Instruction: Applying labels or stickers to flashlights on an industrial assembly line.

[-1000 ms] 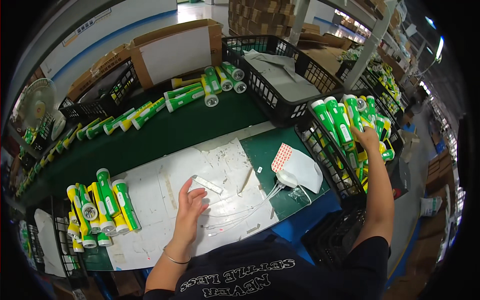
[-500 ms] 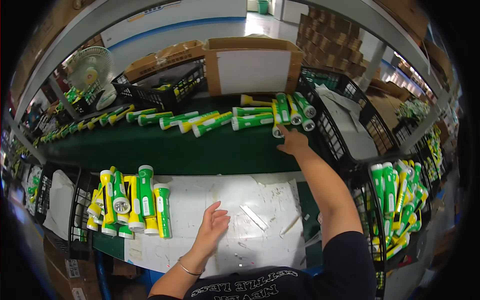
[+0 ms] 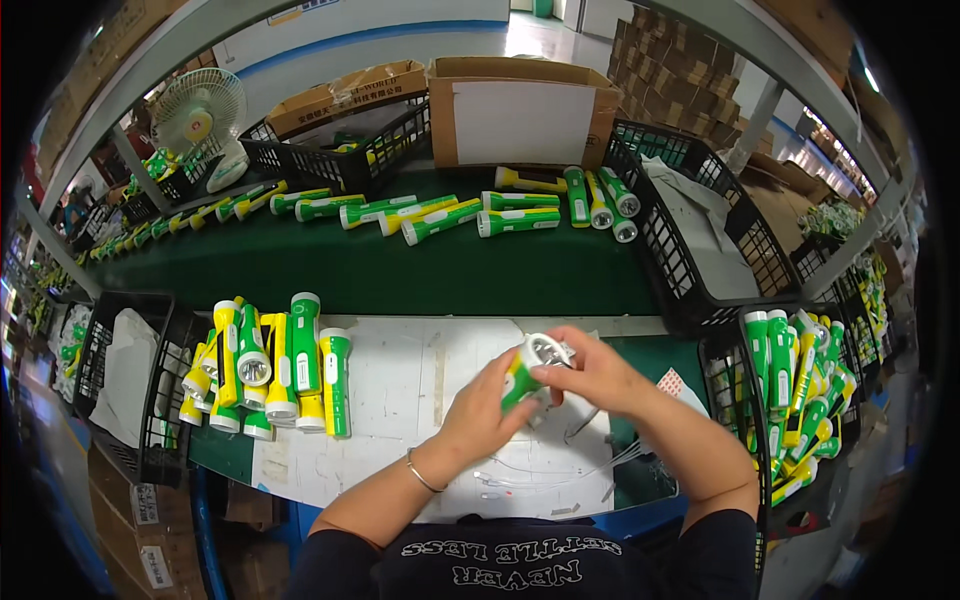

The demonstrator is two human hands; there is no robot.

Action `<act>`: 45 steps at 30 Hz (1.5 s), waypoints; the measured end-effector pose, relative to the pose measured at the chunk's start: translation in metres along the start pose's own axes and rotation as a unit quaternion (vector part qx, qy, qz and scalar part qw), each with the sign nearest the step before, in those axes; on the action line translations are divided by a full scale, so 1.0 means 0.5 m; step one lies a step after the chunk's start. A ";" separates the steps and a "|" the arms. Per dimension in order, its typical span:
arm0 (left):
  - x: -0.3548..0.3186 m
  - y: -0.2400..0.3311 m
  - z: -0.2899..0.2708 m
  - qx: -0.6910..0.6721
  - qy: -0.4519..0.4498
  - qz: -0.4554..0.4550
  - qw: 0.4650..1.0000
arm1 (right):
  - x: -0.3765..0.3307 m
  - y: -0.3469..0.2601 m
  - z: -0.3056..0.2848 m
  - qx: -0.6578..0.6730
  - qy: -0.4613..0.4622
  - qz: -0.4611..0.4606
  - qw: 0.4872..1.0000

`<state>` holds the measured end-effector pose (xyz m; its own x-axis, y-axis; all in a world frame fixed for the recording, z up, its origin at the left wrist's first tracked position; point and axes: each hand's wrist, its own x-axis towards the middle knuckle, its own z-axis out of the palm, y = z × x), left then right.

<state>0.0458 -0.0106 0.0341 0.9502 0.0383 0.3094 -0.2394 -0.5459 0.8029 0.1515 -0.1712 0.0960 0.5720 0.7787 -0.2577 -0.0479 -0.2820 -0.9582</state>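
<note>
A green and yellow flashlight (image 3: 516, 384) is held over the white work surface, its white-rimmed lens tilted up and away from me. Around its body wrap the fingers of my left hand (image 3: 482, 412). My right hand (image 3: 598, 376) closes on the lens end, thumb lying across the side. Whether the right fingers also pinch something small behind the head is hidden. Thin white cables (image 3: 560, 476) run over the work surface below both hands. To the left lies a pile of green and yellow flashlights (image 3: 282, 375).
A green belt (image 3: 330, 278) carries a row of flashlights along the far side. Black crates stand at left, at back right (image 3: 672, 262) and at right, the last full of flashlights (image 3: 800, 400). Behind the belt sits a cardboard box (image 3: 520, 112).
My right hand has come back from the belt with a flashlight taken from the group there. My left hand has moved up and right and now grips it too. White cables now show.
</note>
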 end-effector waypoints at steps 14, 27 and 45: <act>-0.117 -0.054 0.034 -0.600 -0.021 -0.396 0.695 | -0.134 0.207 0.138 0.120 0.076 -0.019 0.990; -0.106 0.005 0.026 -0.492 0.037 -0.319 0.809 | -0.154 0.135 0.189 -0.469 0.185 -0.239 0.830; -0.100 -0.017 0.015 -0.467 0.066 -0.207 0.857 | -0.207 0.141 0.218 -0.460 -0.046 -0.393 0.795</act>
<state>0.0016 -0.0143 0.0081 0.9763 0.1944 -0.0954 -0.0008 0.4437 0.8962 -0.0003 -0.2107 0.0417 0.0656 0.9428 0.3269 0.9381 0.0534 -0.3422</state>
